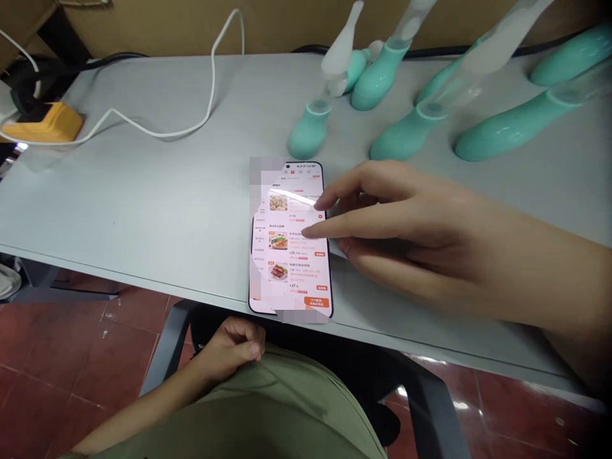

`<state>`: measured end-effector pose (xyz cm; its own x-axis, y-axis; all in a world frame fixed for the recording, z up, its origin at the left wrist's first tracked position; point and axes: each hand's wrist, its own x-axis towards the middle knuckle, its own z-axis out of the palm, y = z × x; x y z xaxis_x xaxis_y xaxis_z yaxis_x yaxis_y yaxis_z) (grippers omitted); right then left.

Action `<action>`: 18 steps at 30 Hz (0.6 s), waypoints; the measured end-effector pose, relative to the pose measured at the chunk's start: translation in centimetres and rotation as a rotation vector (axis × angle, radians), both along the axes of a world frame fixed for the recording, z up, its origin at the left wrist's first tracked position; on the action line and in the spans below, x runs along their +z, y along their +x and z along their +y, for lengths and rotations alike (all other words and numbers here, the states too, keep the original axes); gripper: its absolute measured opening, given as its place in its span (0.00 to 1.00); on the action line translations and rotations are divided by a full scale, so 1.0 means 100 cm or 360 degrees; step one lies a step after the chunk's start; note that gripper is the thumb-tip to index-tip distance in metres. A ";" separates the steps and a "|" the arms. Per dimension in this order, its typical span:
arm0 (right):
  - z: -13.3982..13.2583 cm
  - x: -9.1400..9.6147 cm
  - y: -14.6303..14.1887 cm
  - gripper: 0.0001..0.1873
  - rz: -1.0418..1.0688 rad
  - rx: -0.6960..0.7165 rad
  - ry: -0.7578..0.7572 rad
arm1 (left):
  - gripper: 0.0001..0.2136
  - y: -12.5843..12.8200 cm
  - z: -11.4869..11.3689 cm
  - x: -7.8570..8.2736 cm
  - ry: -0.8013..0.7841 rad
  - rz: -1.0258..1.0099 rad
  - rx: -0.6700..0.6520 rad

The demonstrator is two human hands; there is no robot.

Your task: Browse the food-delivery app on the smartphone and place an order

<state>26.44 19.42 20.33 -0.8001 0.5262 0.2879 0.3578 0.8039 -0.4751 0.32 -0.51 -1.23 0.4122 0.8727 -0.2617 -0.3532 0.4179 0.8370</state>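
A phone [291,245] lies screen up on the pale grey desk [143,185]. Just beyond the phone sits a teal bottle [308,134] with a whitish tip; more teal bottles [399,135] spread beyond it and to its right. Left of the phone bends a white cable [209,109], with a yellow block [62,122] farther left.

"27.5" [295,285] on the phone screen [285,248]

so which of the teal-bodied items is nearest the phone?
The leftmost teal-bodied item, just beyond the top edge of the phone. The other teal-bodied items all sit farther right.
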 end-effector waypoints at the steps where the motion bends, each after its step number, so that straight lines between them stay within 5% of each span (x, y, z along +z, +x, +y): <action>1: 0.000 0.000 0.000 0.19 0.0004 -0.0014 -0.0010 | 0.27 0.001 0.001 0.002 -0.0013 -0.0137 0.0012; 8: 0.000 0.000 -0.001 0.19 -0.0006 -0.0025 -0.0084 | 0.27 0.006 0.006 0.011 -0.0053 -0.0378 0.0040; 18: 0.000 -0.002 0.000 0.22 0.0027 -0.0096 -0.0125 | 0.24 0.002 0.006 0.021 -0.0072 0.0106 -0.0147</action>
<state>26.43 19.38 20.12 -0.7617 0.5948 0.2572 0.3957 0.7412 -0.5423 0.49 0.12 0.86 0.4705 0.8186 -0.3294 -0.2559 0.4839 0.8369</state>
